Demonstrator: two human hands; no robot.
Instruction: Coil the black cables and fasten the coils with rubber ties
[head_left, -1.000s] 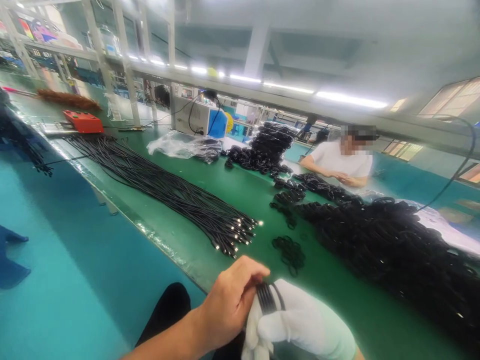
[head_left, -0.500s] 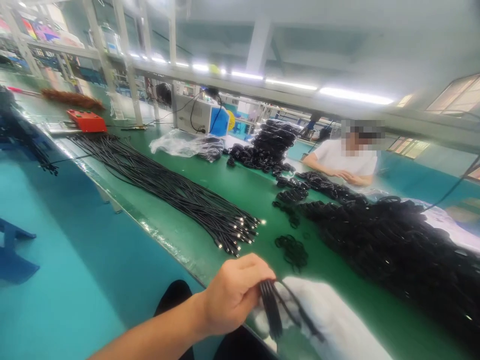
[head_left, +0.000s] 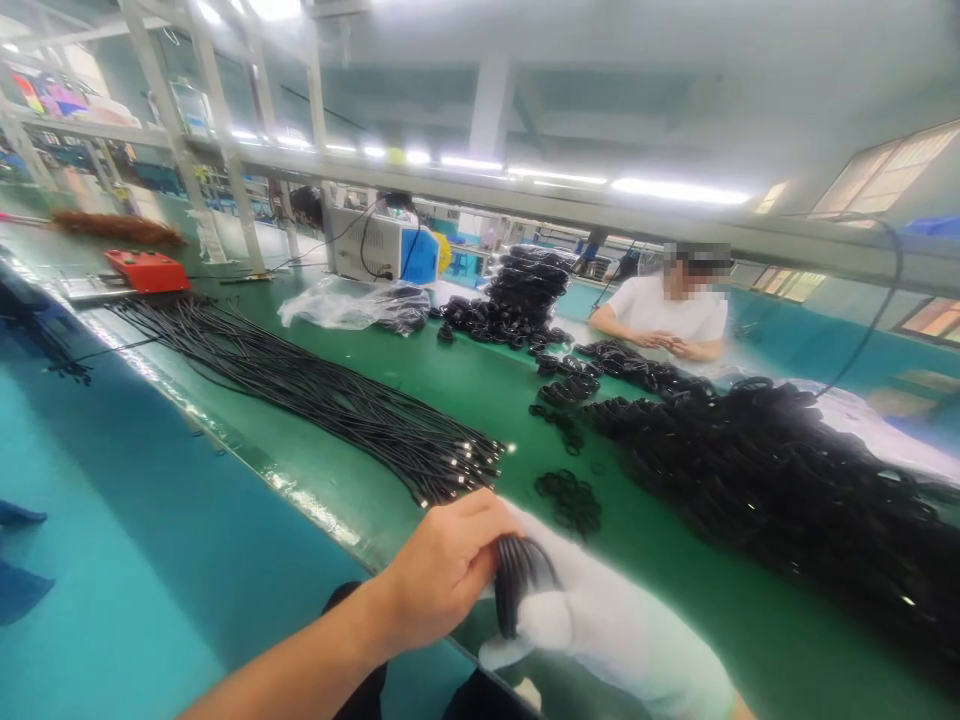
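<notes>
Left hand (head_left: 450, 560): bare, is pinching the upper part of the coil between thumb and fingers.
Coiled cable (head_left: 507, 592): black, wound in several turns, is being held between both hands, just nearer the wearer than the silver-tipped end of the straight cable bundle (head_left: 322, 390).
Right hand (head_left: 559, 600): white-gloved, is grasping the coil's lower part, its thumb lying over the turns; one dark strand is arching over the glove.
Straight cables: black, are lying lengthwise along the surface (head_left: 465, 385), their metal ends pointing toward the hands.
Thin black loops (head_left: 570, 502): are lying in a small tangle just right of the bundle's tipped end.
Coil heap (head_left: 757, 470): black, is spreading well to the right of the bundle.
Stacked coils (head_left: 529, 285): are rising beyond the bundle, smaller coils gathering at their foot.
Clear plastic bag (head_left: 326, 305): is lying crumpled beyond the bundle's middle.
Red box (head_left: 146, 272): is sitting at the bundle's far end.
Grey-and-blue machine (head_left: 382, 245): is standing beyond the bundle, behind the bag.
Co-worker (head_left: 664, 310): white-shirted, is sitting or standing beyond the bundle and to its right, both hands held close together.
</notes>
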